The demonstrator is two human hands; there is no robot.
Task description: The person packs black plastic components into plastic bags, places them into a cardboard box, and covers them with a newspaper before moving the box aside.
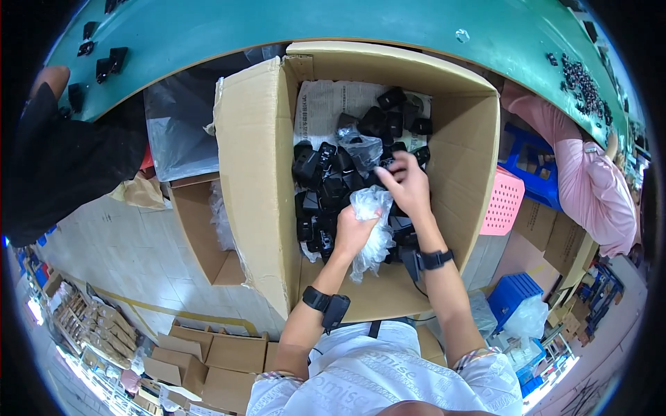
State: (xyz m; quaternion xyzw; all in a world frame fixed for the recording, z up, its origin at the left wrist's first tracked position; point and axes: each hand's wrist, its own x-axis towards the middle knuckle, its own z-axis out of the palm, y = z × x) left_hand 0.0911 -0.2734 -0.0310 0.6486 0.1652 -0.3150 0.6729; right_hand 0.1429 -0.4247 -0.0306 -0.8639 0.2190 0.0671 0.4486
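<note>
So the left hand (pixel 354 232) is closed around a crumpled clear plastic bag (pixel 373 243), thumb over the top, with the rest of the bag hanging down toward the person. The right hand (pixel 408 182) looks empty, thumb and fingers spread apart just past the bag; can't tell if the fingertips actually touch anything.

Both are inside a big open cardboard box (pixel 253 173), over a messy pile of black plastic parts (pixel 333 187). A second clear plastic bag (pixel 362 148) sits on the pile, and there's a newspaper sheet (pixel 320 104) under the parts at the far end. Each wrist has a black strap with a small device on it.

Beyond the box is a green surface (pixel 312 28), with a few black bits at its left end and a heap of tiny dark pieces on the right. Someone with a black sleeve (pixel 76 163) is at the left, someone in pink clothes (pixel 600 197) at the right, near a blue stool (pixel 517 156).
</note>
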